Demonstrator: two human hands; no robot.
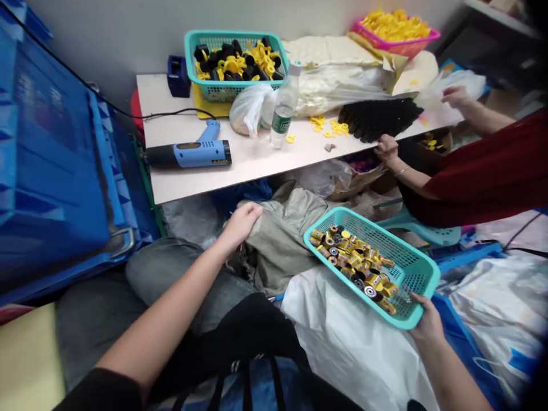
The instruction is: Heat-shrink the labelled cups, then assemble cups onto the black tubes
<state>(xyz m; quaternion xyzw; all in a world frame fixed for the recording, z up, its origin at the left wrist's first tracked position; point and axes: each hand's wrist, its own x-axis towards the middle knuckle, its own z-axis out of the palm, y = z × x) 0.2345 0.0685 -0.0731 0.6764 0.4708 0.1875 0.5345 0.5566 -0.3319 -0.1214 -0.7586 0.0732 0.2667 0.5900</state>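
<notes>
A person's right hand [428, 325] grips the near corner of a teal basket [422, 273] of yellow cylinders [357, 257], tilted above a white bag [342, 325], while the left hand [246, 220] closes its grip on the edge of a gray sack [280, 245]. On the surface [252, 157] beyond, a blue heat gun [192, 153] lies near a bottle [283, 108]; at right, a co-worker's hand [387, 149] rests beside black pieces [379, 117].
</notes>
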